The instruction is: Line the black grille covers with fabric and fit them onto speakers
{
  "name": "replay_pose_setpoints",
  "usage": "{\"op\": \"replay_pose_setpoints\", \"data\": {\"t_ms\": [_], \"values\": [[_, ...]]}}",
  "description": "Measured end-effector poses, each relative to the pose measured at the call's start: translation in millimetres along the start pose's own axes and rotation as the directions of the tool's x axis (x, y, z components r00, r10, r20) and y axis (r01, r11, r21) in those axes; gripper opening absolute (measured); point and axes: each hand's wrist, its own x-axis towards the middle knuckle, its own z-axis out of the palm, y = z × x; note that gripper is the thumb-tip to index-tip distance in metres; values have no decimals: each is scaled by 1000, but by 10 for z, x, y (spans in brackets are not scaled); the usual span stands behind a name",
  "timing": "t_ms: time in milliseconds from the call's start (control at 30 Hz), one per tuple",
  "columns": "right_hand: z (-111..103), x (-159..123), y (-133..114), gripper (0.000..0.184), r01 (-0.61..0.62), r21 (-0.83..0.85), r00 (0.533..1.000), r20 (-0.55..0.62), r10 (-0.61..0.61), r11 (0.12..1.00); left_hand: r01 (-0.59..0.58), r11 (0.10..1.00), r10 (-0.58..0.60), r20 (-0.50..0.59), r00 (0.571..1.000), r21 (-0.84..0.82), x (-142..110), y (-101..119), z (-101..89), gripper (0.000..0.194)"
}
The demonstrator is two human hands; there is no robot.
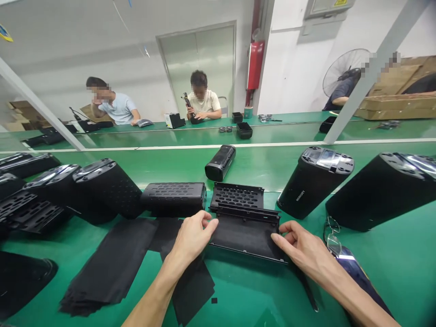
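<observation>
1. Workpiece: the open black housing half [245, 234] lies hollow side up on the green bench [402, 254], between my hands, its long sides running roughly along the bench's far edge.
2. Left hand [192, 238]: thumb and forefinger are slightly parted, fingers curled, at the workpiece's left end. I cannot tell whether they pinch its wall.
3. Right hand [303, 243]: fingers are half curled at the right end, thumb tip over the inner corner. I cannot tell how firmly they grip.
4. Toward the far edge: a slotted black panel [236, 196] stands just behind the workpiece; a small black housing [220, 162] lies beyond it.
5. Left side: a stack of black sheets [112, 263] lies beside loose black sheets [194, 290].
6. Right side: eyeglasses [334, 245] lie near an upright MERKURY-marked housing [299, 190].
</observation>
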Motion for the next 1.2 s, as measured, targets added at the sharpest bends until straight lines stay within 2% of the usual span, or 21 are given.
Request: {"op": "replay_pose_setpoints", "data": {"t_ms": [100,233,367,500,567,667,900,1100,1200], "values": [[47,30,-4,36,34,34,999,6,-34,999,-15,997,18,44,999,-75,42,-35,77,19],[93,-14,10,36,41,118,999,-40,-36,992,10,983,-7,13,1000,-185,4,-7,122,24],[42,-171,-31,49,61,416,998,-50,-44,907,56,909,-30,69,997,-412,-228,69,57,39],[-54,-373,-123,66,-36,577,998,64,-1,816,83,808,-19,115,993,-584,-545,102,5,40],[-78,-448,-148,66,-92,602,991,137,11,793,92,782,-17,126,992,-616,-674,98,10,39],[-70,-516,-137,57,-84,632,984,177,-38,770,101,731,-24,123,992,-675,-816,89,41,38],[-37,-622,-67,51,-60,663,977,193,-93,746,194,468,-92,171,981,-862,-1042,80,106,37],[-68,-711,-92,50,-53,680,975,194,-109,731,193,372,-133,154,979,-908,-1144,23,162,35],[-73,-740,-82,49,-55,695,973,199,-118,716,206,369,-130,169,977,-906,-1188,29,171,36]]}}
